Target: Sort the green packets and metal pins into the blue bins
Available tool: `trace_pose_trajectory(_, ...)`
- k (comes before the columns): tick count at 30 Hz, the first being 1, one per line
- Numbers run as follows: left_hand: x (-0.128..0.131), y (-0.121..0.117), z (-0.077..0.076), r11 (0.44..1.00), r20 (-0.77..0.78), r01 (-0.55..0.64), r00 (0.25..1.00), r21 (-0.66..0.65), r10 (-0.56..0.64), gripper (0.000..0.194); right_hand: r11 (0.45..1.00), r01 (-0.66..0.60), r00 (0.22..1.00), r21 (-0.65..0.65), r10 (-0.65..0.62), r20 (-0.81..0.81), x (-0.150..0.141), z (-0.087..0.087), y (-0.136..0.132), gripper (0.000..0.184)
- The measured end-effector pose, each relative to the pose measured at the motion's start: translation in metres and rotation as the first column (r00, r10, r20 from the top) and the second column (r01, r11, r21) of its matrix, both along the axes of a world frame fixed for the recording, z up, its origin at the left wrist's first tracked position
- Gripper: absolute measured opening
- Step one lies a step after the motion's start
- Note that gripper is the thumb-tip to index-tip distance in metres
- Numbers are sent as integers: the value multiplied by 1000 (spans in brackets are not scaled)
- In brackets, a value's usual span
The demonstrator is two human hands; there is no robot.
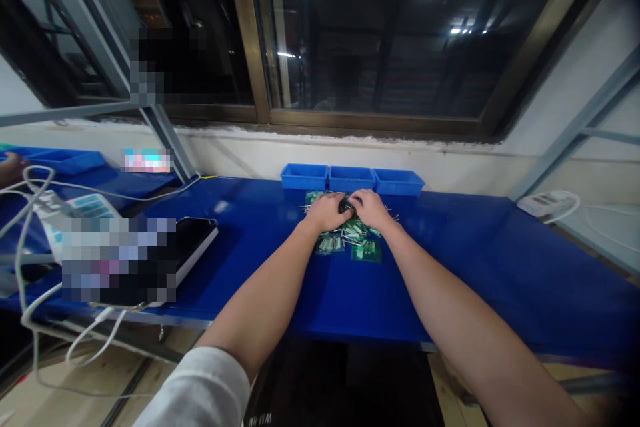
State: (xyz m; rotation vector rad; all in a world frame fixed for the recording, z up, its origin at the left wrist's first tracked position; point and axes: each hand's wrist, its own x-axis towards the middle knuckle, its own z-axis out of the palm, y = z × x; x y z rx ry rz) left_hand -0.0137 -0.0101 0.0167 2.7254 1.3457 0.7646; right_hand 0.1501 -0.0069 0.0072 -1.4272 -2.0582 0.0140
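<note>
A loose pile of small green pieces with thin metal pins [357, 232] lies on the blue tabletop [345, 293]; they look like circuit boards or green packets of parts. Over the far side of this heap, my left hand [327, 211] is bent inward, its thumb apart from its fingers. Opposite it, my right hand [371, 208] curls its fingertips toward the left thumb. Between the two hands is a small dark thing [347, 205], mostly covered by the fingers, and its kind cannot be made out. Both hands look closed about it.
Three blue bins [351, 179] stand in a row behind the pile, against the wall. A dark device with a white edge [197, 240] and white cables [97, 337] occupy the left side. A power strip [547, 203] lies far right. Another person's hand [11, 168] shows at far left.
</note>
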Motion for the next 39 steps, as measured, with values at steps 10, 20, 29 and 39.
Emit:
trace_pose_trajectory(10,-1,7,2,994,65,-48,997,100,41,27,996,-58,944,63,75,-320,-2,8,-5,30)
trace_pose_trajectory(20,0,3,6,995,118,-91,989,44,85,30,987,-158,705,22,128,-698,4,8,1,21)
trace_pose_trajectory(29,-2,12,-4,983,156,-183,972,27,176,44,941,309,892,134,-238,-385,22,8,3,35)
trace_pose_trajectory(39,-2,12,-5,979,97,-200,975,-26,202,47,851,508,832,-135,-525,-179,41,2,12,68)
